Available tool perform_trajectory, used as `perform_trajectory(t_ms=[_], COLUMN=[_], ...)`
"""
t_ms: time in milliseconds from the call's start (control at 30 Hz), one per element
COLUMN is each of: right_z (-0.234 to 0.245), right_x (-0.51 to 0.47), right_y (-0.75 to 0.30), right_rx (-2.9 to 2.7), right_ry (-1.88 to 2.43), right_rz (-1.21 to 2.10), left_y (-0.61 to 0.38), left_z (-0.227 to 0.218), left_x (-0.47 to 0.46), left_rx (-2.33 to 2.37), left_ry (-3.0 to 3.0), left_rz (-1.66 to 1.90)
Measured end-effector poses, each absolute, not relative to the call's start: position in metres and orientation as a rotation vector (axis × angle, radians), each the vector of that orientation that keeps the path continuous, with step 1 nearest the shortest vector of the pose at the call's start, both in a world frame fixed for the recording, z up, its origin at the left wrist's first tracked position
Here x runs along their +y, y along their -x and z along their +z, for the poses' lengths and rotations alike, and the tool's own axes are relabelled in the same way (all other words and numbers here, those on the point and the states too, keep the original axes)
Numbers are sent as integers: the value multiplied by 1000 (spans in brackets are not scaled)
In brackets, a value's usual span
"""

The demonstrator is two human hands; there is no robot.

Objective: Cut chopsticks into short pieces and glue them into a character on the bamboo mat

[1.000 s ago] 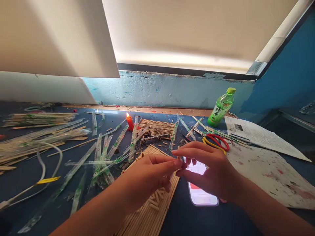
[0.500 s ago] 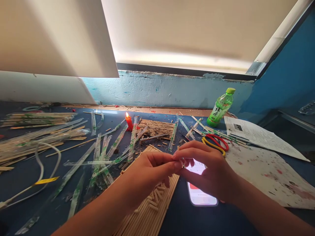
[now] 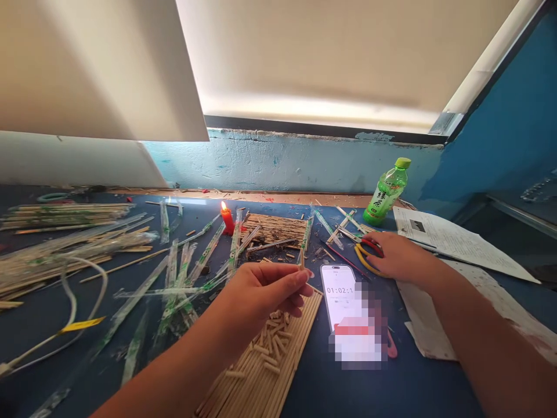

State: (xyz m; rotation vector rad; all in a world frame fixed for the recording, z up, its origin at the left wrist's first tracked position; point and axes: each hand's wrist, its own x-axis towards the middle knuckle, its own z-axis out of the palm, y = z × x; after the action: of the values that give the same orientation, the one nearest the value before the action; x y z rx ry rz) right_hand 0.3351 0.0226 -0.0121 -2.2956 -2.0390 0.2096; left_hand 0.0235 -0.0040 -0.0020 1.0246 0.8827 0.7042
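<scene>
My left hand point(image 3: 261, 290) pinches a short wooden stick point(image 3: 301, 258) upright between thumb and fingers, above a flat mat of glued sticks point(image 3: 265, 377) with several loose stick bits lying on it. My right hand point(image 3: 398, 255) rests on the red and yellow handled pliers point(image 3: 364, 262) at the right, fingers curled over the handles. A lit phone point(image 3: 342, 293) showing a timer lies on the blue table between the hands.
A burning red candle point(image 3: 227, 218) stands beyond a second stick mat point(image 3: 276, 229). Plastic chopstick wrappers point(image 3: 191, 267) and stick bundles point(image 3: 61, 213) cover the left. A green bottle point(image 3: 386, 191) and paper sheets point(image 3: 452, 238) sit right. A white cable point(image 3: 69, 331) loops at near left.
My right hand left the stick held in front of me and moved right onto the pliers, uncovering the phone. My left hand keeps the stick.
</scene>
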Motion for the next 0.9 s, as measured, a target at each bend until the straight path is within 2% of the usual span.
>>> perform_trajectory(t_ms=[433,667,800,900], right_z=[-32,-23,-9,-2], right_x=[34,31,24,11], right_y=[-351,-343,-328,-304], right_rx=[-1897,-1768,-1749,-1787], right_ry=[2415,2419,2243,1816], right_rz=[290,122,109,437], left_y=[-23,-21,-20,-21], left_z=[2,4,1,0], left_x=[-6,-6,-3,-1], left_rx=[977,1008,997,1018], left_ry=[-1240,-1261,-1246,-1229], left_rz=[719,728,780,863])
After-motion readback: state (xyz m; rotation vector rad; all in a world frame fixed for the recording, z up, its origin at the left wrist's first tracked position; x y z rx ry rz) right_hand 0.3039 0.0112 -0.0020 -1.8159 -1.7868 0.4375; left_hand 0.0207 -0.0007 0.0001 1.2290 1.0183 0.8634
